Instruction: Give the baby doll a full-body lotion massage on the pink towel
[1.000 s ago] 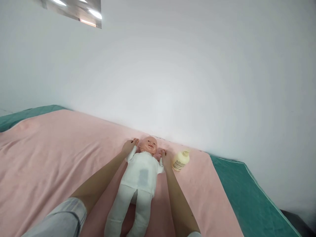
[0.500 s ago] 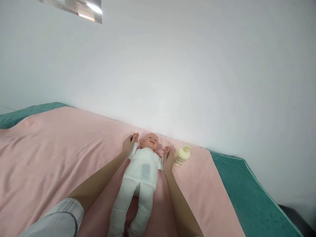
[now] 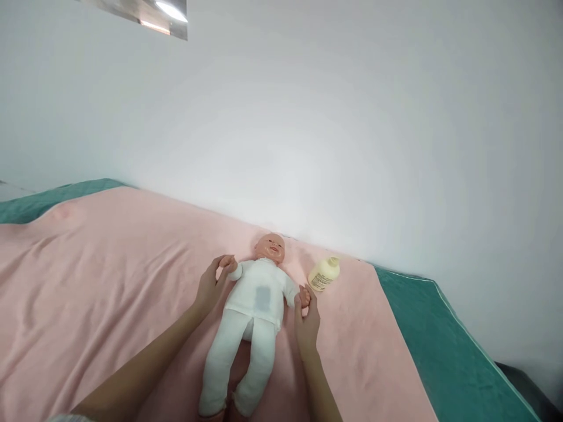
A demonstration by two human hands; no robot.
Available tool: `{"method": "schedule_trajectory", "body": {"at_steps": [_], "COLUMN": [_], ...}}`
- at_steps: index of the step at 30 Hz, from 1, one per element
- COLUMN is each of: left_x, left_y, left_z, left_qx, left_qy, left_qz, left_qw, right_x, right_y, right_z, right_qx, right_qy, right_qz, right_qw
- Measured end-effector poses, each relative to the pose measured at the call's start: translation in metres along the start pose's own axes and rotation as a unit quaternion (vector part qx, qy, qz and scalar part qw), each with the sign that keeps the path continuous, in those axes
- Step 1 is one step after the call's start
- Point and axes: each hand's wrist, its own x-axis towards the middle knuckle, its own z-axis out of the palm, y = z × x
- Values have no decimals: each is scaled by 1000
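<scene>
A baby doll [image 3: 259,293] lies on its back on a pink sheet [image 3: 132,246], its head toward the wall. Its body and limbs are white, with a grey-blue patch on the belly. My left hand [image 3: 212,287] is closed around the doll's hand on the left side, that arm spread out sideways. On the other side, my right hand [image 3: 308,319] grips the doll's other hand between thumb and fingers. Just beyond my right hand stands a pale yellow bottle [image 3: 324,274] with printed text, apart from the doll.
A white wall [image 3: 299,129] rises directly behind the bed. Green cloth [image 3: 440,334] shows past the sheet's right edge, and more green cloth [image 3: 65,193] at the far left. A dark object [image 3: 523,387] sits at the lower right. Something shiny [image 3: 162,17] is at the upper left.
Both my hands have moved down and outward with the doll's hands in them, so its arms are now lower and spread from the head. The bottle stays in place.
</scene>
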Motion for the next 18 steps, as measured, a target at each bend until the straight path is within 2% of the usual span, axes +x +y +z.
{"method": "schedule_trajectory", "body": {"at_steps": [4, 7, 11, 16, 18], "left_x": [-28, -45, -57, -48, -39], "left_y": [-22, -38, -48, -51, -51], "left_z": [-24, -40, -59, -74, -78], "left_qx": [77, 126, 191, 111, 62], "left_qy": [-7, -22, -29, -30, -27], "left_qz": [-18, -14, -28, -158, -179], "left_qw": [997, 992, 981, 981, 982], "right_x": [-30, -47, -62, -60, -51], "right_y": [7, 15, 20, 13, 11], "right_z": [-15, -22, -27, -36, -42], "right_qx": [-21, -29, -29, 1, 11], "right_qy": [-5, 2, 9, 36, 48], "right_qz": [72, 72, 72, 111, 128], "right_qw": [997, 997, 997, 993, 991]}}
